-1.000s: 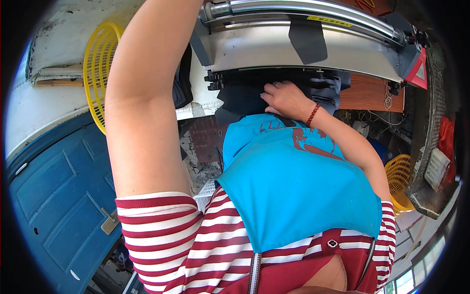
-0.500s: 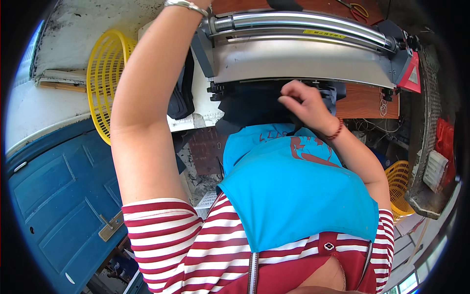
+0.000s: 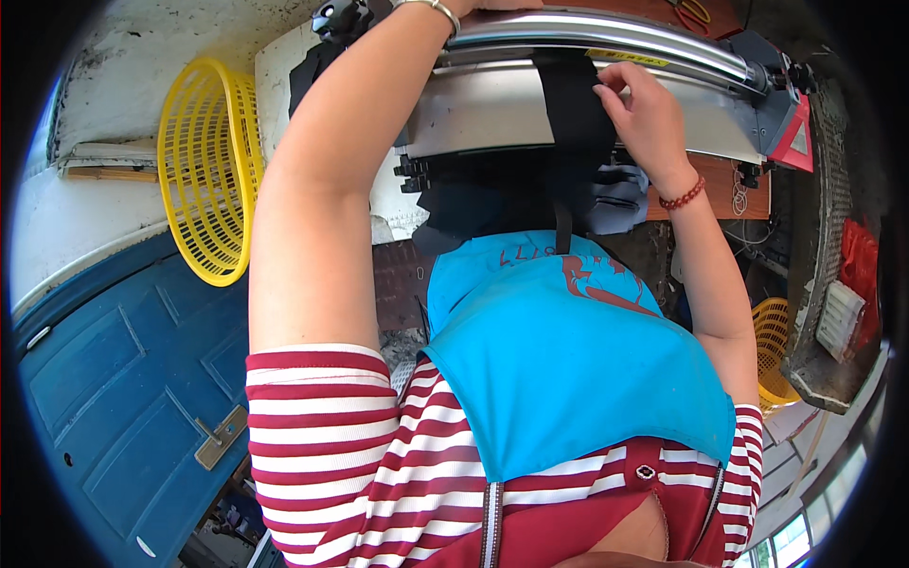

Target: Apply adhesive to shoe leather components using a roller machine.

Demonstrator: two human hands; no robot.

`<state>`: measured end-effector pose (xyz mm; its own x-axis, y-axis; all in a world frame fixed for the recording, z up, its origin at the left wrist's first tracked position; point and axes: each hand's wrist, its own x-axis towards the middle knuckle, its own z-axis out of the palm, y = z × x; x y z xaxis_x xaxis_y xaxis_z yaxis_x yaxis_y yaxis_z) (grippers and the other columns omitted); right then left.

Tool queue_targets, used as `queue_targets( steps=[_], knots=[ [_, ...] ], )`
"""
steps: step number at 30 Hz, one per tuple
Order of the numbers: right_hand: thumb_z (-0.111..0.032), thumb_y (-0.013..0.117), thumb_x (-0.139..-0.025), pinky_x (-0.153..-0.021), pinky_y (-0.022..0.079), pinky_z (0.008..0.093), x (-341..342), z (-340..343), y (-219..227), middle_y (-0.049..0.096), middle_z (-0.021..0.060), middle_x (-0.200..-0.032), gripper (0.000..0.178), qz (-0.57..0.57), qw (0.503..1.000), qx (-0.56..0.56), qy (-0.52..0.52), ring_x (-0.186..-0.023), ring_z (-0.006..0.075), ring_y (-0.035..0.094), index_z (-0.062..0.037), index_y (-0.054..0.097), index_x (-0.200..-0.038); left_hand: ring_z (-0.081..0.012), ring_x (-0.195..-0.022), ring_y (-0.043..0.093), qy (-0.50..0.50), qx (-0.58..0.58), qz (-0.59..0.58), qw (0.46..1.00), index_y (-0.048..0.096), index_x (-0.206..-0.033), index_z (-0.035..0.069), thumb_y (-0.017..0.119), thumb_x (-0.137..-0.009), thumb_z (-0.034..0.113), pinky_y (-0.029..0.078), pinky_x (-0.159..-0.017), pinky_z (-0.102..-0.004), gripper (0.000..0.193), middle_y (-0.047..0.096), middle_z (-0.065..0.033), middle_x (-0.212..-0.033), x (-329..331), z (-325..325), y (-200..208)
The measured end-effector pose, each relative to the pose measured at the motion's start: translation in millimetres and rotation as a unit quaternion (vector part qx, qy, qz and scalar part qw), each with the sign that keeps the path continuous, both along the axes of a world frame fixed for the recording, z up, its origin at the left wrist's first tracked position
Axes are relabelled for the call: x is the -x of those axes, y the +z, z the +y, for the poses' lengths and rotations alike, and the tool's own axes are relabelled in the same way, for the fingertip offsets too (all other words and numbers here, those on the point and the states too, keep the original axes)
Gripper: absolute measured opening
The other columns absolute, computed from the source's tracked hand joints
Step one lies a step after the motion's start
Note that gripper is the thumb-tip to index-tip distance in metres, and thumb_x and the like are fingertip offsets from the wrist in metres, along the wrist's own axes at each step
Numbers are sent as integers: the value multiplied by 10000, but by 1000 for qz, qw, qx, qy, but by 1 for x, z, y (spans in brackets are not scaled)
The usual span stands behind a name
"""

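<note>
1. The flat black flexible strip (image 3: pixel 576 106) is best kept straight on the silver metal plate (image 3: pixel 483 112).
2. The right hand (image 3: pixel 649 112) is half-curled at its edge; grip cannot be told.
3. The shiny metal roller (image 3: pixel 625 36) is best avoided; the left hand (image 3: pixel 497 4) is cropped, its grip unclear.

I count two hands, both mine: the left hand (image 3: pixel 507 4) at twelve o'clock, the right hand (image 3: pixel 653 118) between one and two. I wear two bracelets, a bangle (image 3: pixel 441 9) at twelve and a string of beads (image 3: pixel 684 195) past two, plus one apron (image 3: pixel 587 379) towards four.

I see two baskets, a big basket (image 3: pixel 250 180) at ten, a second basket (image 3: pixel 773 348) past three; one machine (image 3: pixel 606 31) and one dark strip (image 3: pixel 576 104) at one; one door (image 3: pixel 114 331) at eight, with one handle (image 3: pixel 220 434). The dark pieces (image 3: pixel 492 204) near twelve overlap too much for me to count.
</note>
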<state>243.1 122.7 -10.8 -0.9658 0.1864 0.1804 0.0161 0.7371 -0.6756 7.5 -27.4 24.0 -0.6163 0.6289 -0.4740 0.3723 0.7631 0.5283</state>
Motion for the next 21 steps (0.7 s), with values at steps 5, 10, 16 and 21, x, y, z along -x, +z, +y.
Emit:
queue_targets(
  steps=[5,10,16,21],
  knots=[
    [-92,791,-829,-590,539,355,-43,-56,-5,650,50,-823,141,172,955,-18,240,-666,240,658,-100,686,-922,-268,-745,683,-157,3,283,946,717,-927,-75,681,-919,288,555,-654,-395,365,705,-175,-831,56,0,-51],
    [-225,754,-846,-630,552,374,-59,-90,-87,618,57,-880,162,20,937,-143,318,-741,243,679,-101,689,-928,-220,-532,614,161,-205,90,961,656,-921,-58,673,-935,217,516,-451,-368,276,647,-142,-768,20,-3,63],
    [-236,762,-782,-613,523,337,-62,-99,-115,609,57,-896,229,76,897,-270,341,-716,204,656,-91,689,-944,-185,-582,586,166,-325,123,923,608,-923,-3,647,-975,199,531,-501,-332,213,603,-76,-763,11,-37,111],
    [-195,695,-783,-633,513,343,-65,-104,-115,577,50,-858,149,122,918,-236,295,-755,201,635,-100,671,-897,-168,-636,586,197,-350,145,904,577,-866,39,655,-976,167,546,-530,-332,186,581,-50,-763,13,-58,118]
  ],
)
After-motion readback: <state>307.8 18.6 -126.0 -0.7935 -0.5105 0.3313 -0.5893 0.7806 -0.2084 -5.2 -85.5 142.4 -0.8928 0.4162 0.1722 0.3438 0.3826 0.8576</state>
